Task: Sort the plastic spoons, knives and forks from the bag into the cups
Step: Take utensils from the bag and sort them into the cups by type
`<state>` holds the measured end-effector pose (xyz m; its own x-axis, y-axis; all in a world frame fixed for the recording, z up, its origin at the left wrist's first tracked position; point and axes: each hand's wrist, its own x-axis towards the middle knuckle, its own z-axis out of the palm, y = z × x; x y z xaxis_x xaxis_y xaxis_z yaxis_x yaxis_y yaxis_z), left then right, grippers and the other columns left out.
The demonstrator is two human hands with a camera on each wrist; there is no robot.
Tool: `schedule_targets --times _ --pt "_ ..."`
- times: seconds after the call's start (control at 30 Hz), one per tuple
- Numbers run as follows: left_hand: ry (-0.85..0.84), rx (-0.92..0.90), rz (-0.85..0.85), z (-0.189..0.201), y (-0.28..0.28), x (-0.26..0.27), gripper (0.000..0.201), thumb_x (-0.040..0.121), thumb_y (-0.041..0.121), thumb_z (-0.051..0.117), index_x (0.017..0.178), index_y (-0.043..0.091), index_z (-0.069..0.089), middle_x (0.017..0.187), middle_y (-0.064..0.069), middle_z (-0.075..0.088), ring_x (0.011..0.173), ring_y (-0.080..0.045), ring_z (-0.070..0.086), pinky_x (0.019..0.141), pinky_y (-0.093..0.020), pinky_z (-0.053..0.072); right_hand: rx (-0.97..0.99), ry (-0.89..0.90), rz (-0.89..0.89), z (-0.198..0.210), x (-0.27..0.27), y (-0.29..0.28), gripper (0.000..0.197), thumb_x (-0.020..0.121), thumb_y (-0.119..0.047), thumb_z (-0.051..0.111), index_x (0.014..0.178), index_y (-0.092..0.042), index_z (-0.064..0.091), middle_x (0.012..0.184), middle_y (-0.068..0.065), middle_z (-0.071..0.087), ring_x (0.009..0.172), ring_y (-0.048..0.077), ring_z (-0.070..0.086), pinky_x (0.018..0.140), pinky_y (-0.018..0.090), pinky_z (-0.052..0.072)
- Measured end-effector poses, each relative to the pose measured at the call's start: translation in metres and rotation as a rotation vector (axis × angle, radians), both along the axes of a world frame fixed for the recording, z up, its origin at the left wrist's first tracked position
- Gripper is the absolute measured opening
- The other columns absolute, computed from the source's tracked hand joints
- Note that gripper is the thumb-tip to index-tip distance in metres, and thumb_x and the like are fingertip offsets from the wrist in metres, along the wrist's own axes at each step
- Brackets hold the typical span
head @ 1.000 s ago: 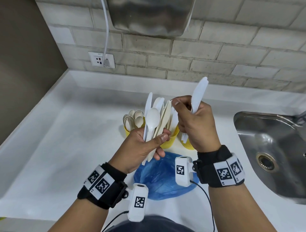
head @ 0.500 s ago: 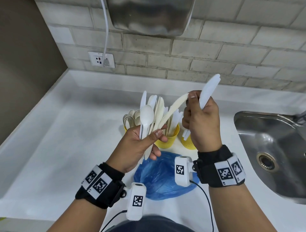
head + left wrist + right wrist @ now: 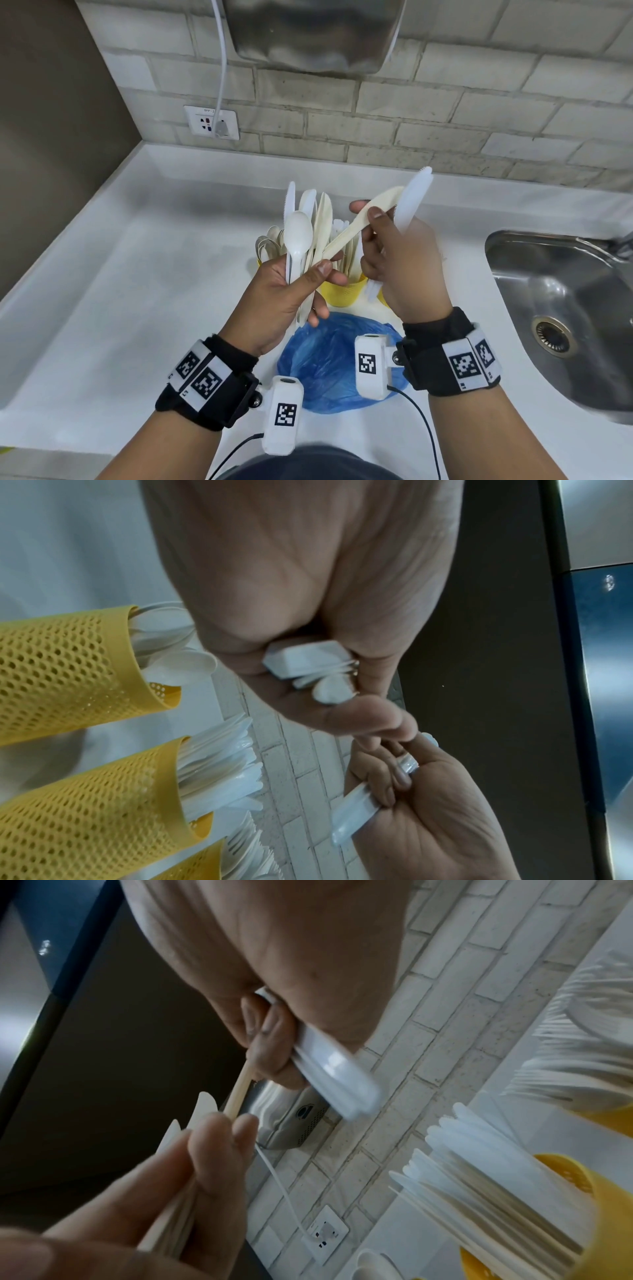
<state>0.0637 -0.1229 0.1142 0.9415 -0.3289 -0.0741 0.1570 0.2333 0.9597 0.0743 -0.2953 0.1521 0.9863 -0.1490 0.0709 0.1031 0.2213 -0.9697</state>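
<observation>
My left hand [image 3: 318,274] grips a fanned bundle of cutlery [image 3: 317,219] upright, with a white spoon [image 3: 298,233] in front and knives behind; their handle ends [image 3: 308,661] stick out of the fist. My right hand [image 3: 368,212] keeps a white knife [image 3: 414,198] tucked in its palm. Its thumb and forefinger pinch a cream knife [image 3: 346,236], which slants down to the bundle. Below stand yellow mesh cups: one with spoons [image 3: 270,240], a middle one [image 3: 342,291] with knives, and a third [image 3: 383,301] mostly hidden. The blue bag [image 3: 325,359] lies crumpled in front.
A steel sink [image 3: 565,308] is sunk into the white counter [image 3: 137,291] at the right. A wall socket [image 3: 210,121] with a white cable and a metal box [image 3: 315,34] hang on the brick wall behind. A dark wall bounds the left.
My right hand went from pinching at the bundle to drawing the cream knife out, up and to the right. The left hand lifted slightly with the bundle.
</observation>
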Motion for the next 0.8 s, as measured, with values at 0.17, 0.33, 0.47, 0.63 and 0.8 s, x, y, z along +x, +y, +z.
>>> schedule_targets --times 0.17,0.33,0.47,0.63,0.8 --pt "0.003 0.004 -0.021 0.002 -0.002 -0.001 0.038 0.091 0.031 0.062 0.119 0.006 0.067 0.098 -0.012 0.077 0.05 -0.017 0.059 0.045 -0.025 0.047 -0.144 0.025 0.085 -0.004 -0.002 0.003 0.025 0.107 -0.018 0.053 0.1 -0.006 0.073 0.046 -0.007 0.036 0.039 0.01 0.028 0.047 0.023 0.026" --pt "-0.002 0.011 -0.031 0.003 0.0 -0.002 0.036 0.092 0.03 0.061 0.115 0.003 0.066 0.091 -0.012 0.076 0.048 -0.017 0.058 0.044 -0.026 0.047 0.027 0.024 -0.009 -0.003 0.003 0.004 0.033 0.11 -0.022 0.046 0.093 -0.003 0.067 0.053 0.002 0.026 0.044 0.015 0.02 0.045 0.023 0.024" --pt "-0.026 0.01 -0.055 0.003 0.002 -0.003 0.036 0.094 0.029 0.06 0.122 0.009 0.069 0.082 -0.012 0.072 0.046 -0.017 0.054 0.045 -0.026 0.048 0.207 0.02 -0.167 0.001 0.009 -0.004 0.039 0.111 -0.022 0.043 0.083 -0.005 0.062 0.054 0.001 0.038 0.047 0.014 0.034 0.045 0.024 0.029" --pt "-0.031 -0.023 -0.098 0.003 0.001 -0.004 0.028 0.094 0.028 0.06 0.116 0.014 0.072 0.08 -0.011 0.07 0.045 -0.017 0.052 0.044 -0.025 0.046 0.4 0.019 -0.362 0.003 0.013 -0.023 0.037 0.11 -0.022 0.045 0.078 -0.01 0.059 0.071 0.004 0.058 0.067 0.022 0.061 0.063 0.033 0.054" --pt "-0.049 -0.012 -0.149 0.003 0.001 -0.004 0.024 0.093 0.032 0.062 0.111 0.024 0.075 0.082 -0.009 0.071 0.046 -0.017 0.053 0.046 -0.026 0.047 0.351 -0.089 -0.428 0.01 0.011 -0.029 0.037 0.112 -0.027 0.037 0.082 -0.01 0.05 0.068 0.009 0.054 0.05 0.03 0.061 0.054 0.033 0.05"
